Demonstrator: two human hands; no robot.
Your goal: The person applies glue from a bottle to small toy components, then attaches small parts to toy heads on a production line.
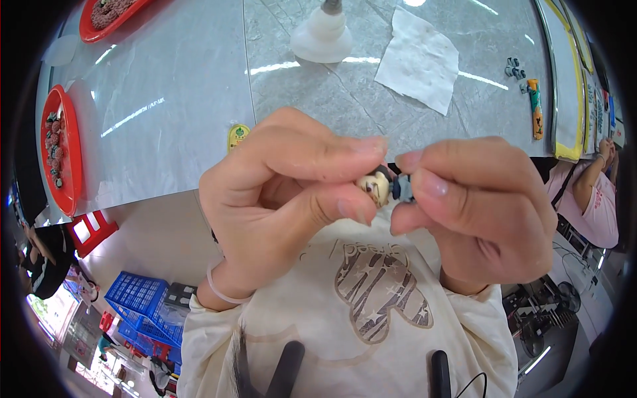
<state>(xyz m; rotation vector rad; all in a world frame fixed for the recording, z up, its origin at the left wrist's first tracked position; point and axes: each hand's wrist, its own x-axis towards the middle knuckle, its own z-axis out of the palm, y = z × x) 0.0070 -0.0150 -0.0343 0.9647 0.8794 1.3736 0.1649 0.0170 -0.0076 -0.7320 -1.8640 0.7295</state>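
Grey counter [298, 93] filled the far side. Near, the left hand [262, 156] pinched a toy figure [377, 188] by its pale head, the right hand [491, 199] gripped its grey-blue body [403, 188]; its long axis ran left to right between the fingers [361, 149].

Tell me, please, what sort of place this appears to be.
Probably a small workshop: a glossy grey marble-patterned table holds red oval plastic trays of small pieces, and blue latticed plastic crates stand at the lower left.
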